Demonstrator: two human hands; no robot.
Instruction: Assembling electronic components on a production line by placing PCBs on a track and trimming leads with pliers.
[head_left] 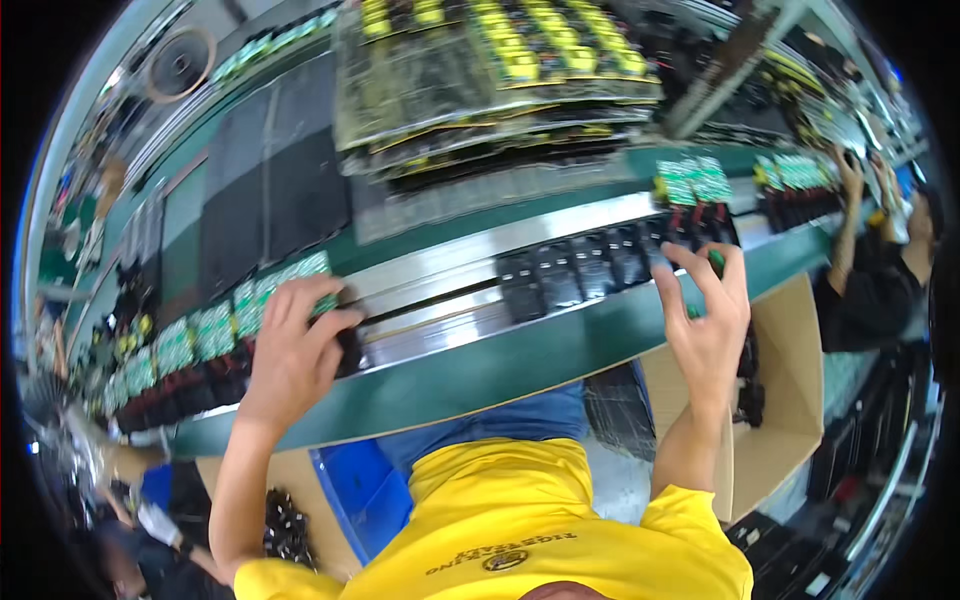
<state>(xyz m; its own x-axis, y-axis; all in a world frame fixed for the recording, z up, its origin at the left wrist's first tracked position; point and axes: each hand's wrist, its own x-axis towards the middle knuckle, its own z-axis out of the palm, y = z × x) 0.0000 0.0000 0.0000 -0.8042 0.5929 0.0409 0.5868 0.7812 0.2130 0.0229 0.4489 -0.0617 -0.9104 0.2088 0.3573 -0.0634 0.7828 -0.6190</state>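
Observation:
A row of green circuit boards (195,338) joined by red wires to black cases runs along the left of the metal rail (440,315). My left hand (290,345) is at this row's near end, with its curled fingers round the last circuit board (326,303). A black case below that board is partly covered by the hand. On the right, a line of black cases (560,275) stands side by side on the rail. My right hand (708,305) bends over the right end of this line; bits of green show between its curled fingers, too small to name.
Stacked trays (420,110) with yellow-topped parts rise behind the rail. More circuit boards (693,182) sit at the right. Under the green bench edge (480,385) are an open cardboard box (785,390) and a blue bin (365,490). Another person (880,260) works at the far right.

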